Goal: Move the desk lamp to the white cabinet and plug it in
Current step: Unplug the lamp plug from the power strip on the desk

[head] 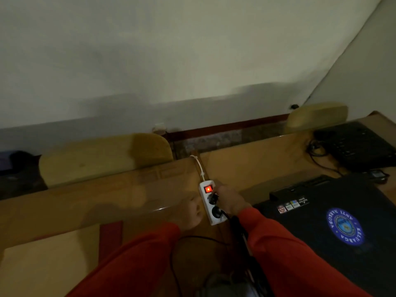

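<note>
A white power strip [211,218] with a lit red switch lies on the wooden desk [128,189]. Two black plugs sit in it. My right hand [230,200], in a red sleeve, grips the upper black plug [213,198]. The lower plug [216,211] has a black cable [237,230] running down toward me. My left hand [190,213] rests flat on the desk against the strip's left side and holds nothing. A blurred grey shape [222,284] at the bottom edge could be the lamp; I cannot tell. No white cabinet is in view.
A closed black laptop [321,243] with a round blue sticker lies right of the strip. A black keyboard [360,144] sits at the far right. Two yellow chair backs [102,155] [317,116] stand behind the desk. A white cord [199,166] leads from the strip over the desk's far edge.
</note>
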{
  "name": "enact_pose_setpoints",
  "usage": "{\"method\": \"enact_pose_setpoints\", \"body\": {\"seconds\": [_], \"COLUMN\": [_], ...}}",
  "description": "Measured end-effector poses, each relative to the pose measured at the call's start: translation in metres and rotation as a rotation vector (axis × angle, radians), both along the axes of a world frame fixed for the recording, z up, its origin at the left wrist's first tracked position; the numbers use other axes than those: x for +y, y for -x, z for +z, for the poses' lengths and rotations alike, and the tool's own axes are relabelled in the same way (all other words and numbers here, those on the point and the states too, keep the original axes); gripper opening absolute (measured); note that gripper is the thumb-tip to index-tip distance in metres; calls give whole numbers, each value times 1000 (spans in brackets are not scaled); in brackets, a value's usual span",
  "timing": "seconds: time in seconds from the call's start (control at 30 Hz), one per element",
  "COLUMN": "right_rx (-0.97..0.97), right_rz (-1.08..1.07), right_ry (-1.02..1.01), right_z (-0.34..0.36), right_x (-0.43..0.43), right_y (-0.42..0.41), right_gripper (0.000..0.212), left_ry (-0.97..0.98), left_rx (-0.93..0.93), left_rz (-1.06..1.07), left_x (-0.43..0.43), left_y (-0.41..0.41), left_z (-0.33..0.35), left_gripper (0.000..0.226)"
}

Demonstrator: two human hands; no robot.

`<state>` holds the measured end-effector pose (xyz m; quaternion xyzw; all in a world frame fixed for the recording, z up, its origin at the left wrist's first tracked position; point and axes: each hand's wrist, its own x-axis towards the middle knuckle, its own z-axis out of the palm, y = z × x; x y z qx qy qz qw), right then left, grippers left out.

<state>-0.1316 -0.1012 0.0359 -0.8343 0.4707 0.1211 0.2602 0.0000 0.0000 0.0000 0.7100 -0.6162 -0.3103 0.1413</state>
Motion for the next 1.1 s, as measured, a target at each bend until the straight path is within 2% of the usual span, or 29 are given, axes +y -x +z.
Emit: {"method": "enact_pose_setpoints", "body": {"seconds": [0.1,0.27,0.47,0.57,0.67,0.8,0.83,0.93,0.97,1.03,1.1], "right_rx": [25,89,114,128,124,35,-5,-179,-245,-374,-488], "right_rz": [39,159,150,159,140,51,19,-92,-120,-165,-188], "right_ry": [40,89,101,106,98,103,101,75,81,93,138], "right_z": [-9,-14,-11,-11,-5,14,21,41,48,65,86], "right_x": [-7,-9,-9,-8,-7,-10,-10,-5,-1,10,25], "right_y": [-1,-1,-5,-7,-8,-3,-1,8,12,19,25], "right_gripper": [33,34,32,30,27,24,23,23,23,21,22], "left_ry": [58,10,132,80,54,3,-27,-65,-55,-24,-81], "left_rx": [28,31,175,105,43,-19,-22,97,240,77,20], "left_rz": [44,73,155,145,135,125,100,42,70,-29,-26], "left_x": [0,-5,-11,-9,-9,-14,-14,-8,-7,6,22], "left_y": [5,10,18,19,20,17,16,13,14,6,4], "left_z": [-10,-17,-20,-27,-29,-26,-23,1,8,32,54], "left_gripper": [48,46,59,74,75,74,68,33,34,42,51]}}
